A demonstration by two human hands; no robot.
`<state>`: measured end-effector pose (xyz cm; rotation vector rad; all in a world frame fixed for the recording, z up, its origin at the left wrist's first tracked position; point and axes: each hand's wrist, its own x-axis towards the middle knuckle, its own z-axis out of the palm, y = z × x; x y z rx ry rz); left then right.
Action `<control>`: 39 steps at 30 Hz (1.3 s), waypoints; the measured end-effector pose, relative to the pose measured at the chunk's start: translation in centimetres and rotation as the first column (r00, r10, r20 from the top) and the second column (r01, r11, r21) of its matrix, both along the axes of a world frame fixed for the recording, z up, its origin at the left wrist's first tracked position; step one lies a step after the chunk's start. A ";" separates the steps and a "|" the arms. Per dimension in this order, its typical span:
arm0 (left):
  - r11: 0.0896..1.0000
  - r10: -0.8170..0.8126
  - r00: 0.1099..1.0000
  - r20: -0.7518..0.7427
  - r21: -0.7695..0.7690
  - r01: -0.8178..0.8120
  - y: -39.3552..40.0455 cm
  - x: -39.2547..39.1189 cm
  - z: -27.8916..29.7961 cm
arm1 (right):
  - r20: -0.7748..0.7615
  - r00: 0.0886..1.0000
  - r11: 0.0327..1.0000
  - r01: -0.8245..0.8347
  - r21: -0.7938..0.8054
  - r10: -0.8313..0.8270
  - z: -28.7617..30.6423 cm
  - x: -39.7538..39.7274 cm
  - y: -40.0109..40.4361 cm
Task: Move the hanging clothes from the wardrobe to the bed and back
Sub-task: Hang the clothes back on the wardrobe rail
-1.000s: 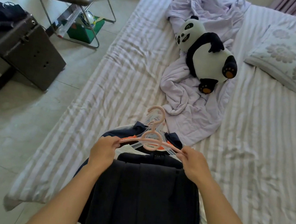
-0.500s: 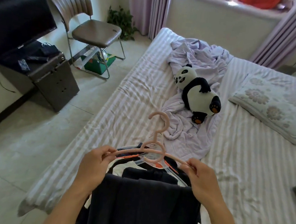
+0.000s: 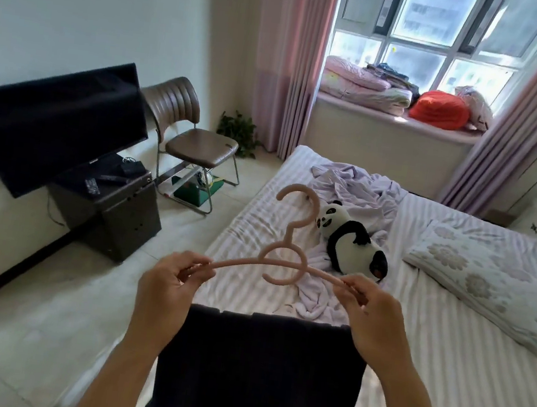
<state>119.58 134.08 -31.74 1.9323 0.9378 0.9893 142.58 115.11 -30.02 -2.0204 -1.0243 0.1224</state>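
Two hands on one hanger (image 3: 282,259): left hand (image 3: 170,287) pinching the left arm end, right hand (image 3: 370,314) pinching the right arm end, fingers and thumbs closed on the pink bar. Hook up and away from the grip, over the panda (image 3: 350,245). Dark garment (image 3: 255,372) hanging straight down below the grip, between the forearms, top edge just under the bar.

Lifted clear since a second ago: then low over the pile of other hangers and clothes at the bed's near edge, now raised high, pile no longer in view, hidden behind the garment or out of frame. Head up too, window and curtains now in sight. Likely meaning: one piece picked off the bed (image 3: 446,346) for the trip back to the wardrobe. Wardrobe not in view, so a turn away from the bed probably next.

Containers: window ledge (image 3: 391,117) beyond the grip holding folded quilts, clothes and an orange bundle. Green box (image 3: 198,190) under the chair (image 3: 195,149), left of the grip, contents too small to tell. Black cabinet (image 3: 116,207) below the TV (image 3: 55,127) carrying small devices on top.
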 end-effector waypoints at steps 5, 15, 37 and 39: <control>0.993 0.073 0.996 0.058 0.092 -0.078 -1.9 -2.5 3.4 | 0.061 0.995 0.993 -0.088 0.072 0.084 2.9 -0.8 -0.3; 0.903 0.314 0.930 0.190 0.241 -0.355 -11.0 -7.8 7.9 | 0.048 0.934 0.918 -0.358 0.169 0.355 7.6 -2.4 -1.8; 0.494 0.844 0.512 0.158 0.141 -0.858 -37.4 -30.6 11.8 | 0.174 0.483 0.451 -0.871 0.194 0.858 11.4 -26.2 -8.9; 0.455 0.867 0.473 0.158 0.138 -0.880 -39.9 -32.8 11.9 | 0.157 0.438 0.406 -0.892 0.201 0.885 11.6 -29.0 -9.9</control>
